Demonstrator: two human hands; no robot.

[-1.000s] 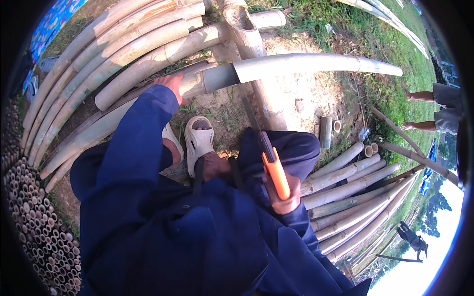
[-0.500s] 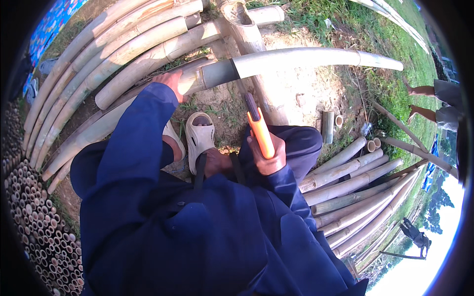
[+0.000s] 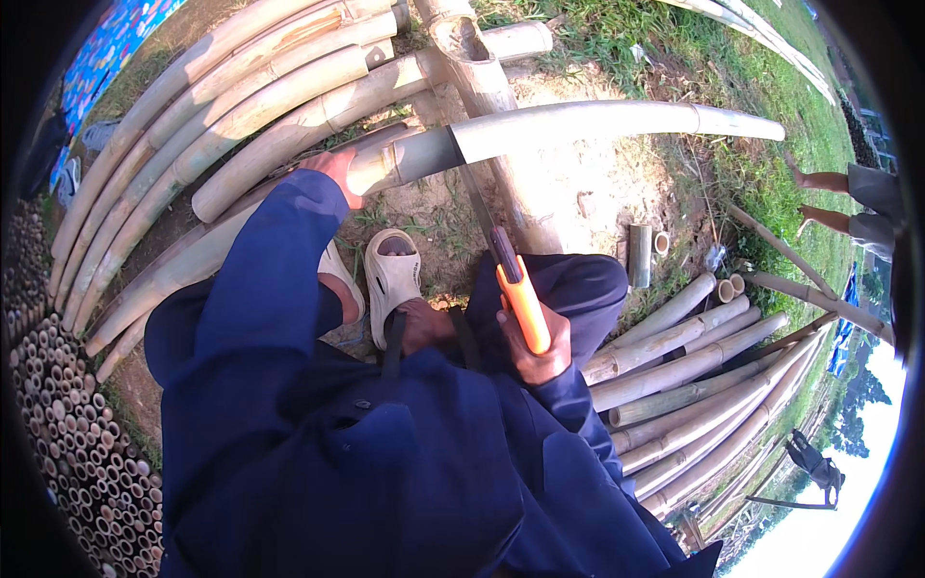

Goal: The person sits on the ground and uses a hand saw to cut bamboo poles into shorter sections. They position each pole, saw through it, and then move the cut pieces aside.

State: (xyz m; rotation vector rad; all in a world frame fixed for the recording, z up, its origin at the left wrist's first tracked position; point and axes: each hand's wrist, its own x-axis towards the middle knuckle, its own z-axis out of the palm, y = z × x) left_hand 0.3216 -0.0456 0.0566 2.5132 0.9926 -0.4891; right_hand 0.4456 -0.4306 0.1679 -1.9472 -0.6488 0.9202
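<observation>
A long bamboo pole [image 3: 578, 120] lies across in front of me, resting on a thick upright-lying bamboo piece [image 3: 520, 197]. My left hand [image 3: 333, 173] is closed over the pole, left of a joint ring. My right hand [image 3: 541, 349] grips the orange handle of a hand saw [image 3: 505, 258]. The saw's blade slants up and away, its far end meeting the pole at a dark line right of the joint. How deep the blade sits in the bamboo I cannot tell. My right fingers are partly hidden behind the handle.
Bamboo poles [image 3: 265, 106] lie stacked at the left, more poles [image 3: 684, 361] at the right beside my knee. Many cut bamboo ends [image 3: 82, 433] fill the lower left. A short bamboo tube [image 3: 640, 255] stands near my knee. Another person's legs [image 3: 829, 181] show at the far right.
My right hand has drawn the saw back toward me and slightly right, so more of its blade shows. My left hand keeps its hold on the pole.
</observation>
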